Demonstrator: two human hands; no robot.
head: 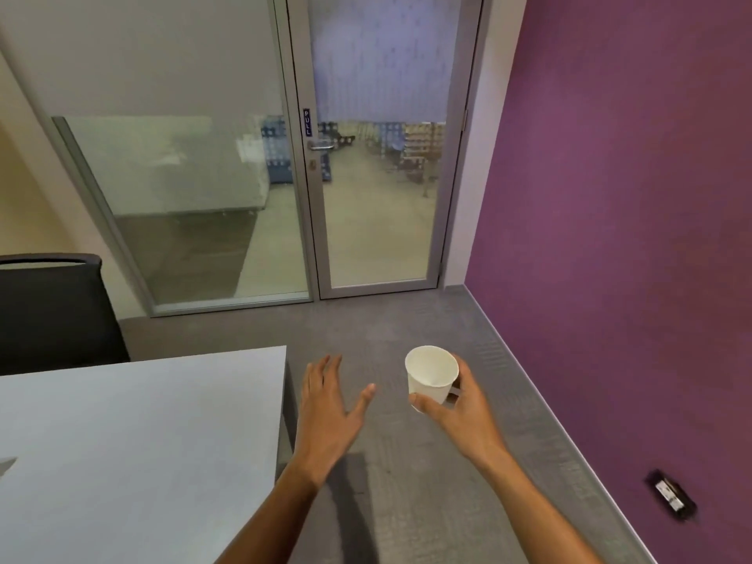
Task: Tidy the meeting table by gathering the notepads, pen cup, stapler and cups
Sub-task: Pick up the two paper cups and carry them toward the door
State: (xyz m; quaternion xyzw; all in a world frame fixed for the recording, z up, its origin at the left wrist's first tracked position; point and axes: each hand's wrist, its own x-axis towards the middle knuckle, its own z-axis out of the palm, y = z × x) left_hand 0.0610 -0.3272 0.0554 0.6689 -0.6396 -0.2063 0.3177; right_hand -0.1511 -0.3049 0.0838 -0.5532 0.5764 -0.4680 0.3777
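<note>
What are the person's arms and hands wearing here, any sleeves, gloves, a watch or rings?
Nothing worn shows. Both forearms are bare from the bottom edge of the picture to the wrists, with no sleeve or cuff in sight. The left hand and the right hand are bare too: no gloves, no watch or bracelet at either wrist, no ring on the fingers that show.

White paper cup [431, 372]: empty, tilted with mouth toward camera, held in right hand [460, 413], off the bench [142, 441].
</note>
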